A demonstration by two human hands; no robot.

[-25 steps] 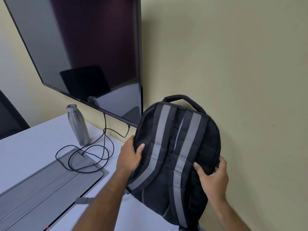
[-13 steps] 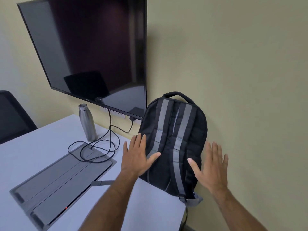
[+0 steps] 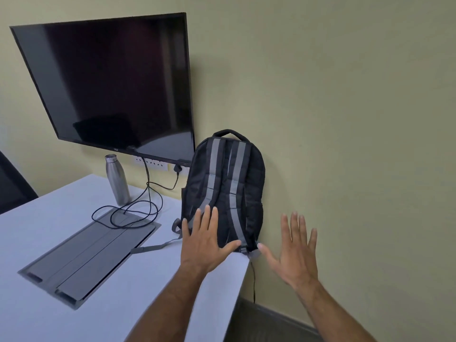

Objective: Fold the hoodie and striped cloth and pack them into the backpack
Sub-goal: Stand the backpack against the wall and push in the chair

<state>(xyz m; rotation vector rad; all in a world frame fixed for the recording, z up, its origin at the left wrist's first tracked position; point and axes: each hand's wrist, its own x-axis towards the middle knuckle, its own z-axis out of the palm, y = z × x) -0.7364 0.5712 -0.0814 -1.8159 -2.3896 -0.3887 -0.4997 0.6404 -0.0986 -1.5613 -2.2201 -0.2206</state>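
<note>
A single wide-angle view from a camera worn on the person's head, looking forward and down over a white table [image 3: 74, 243] toward a corner wall. It sits near enough that both forearms reach in from the bottom edge (straight lines bow near the borders). The backpack [image 3: 224, 188] stands mid-frame, a wall screen [image 3: 111, 82] upper left
</note>
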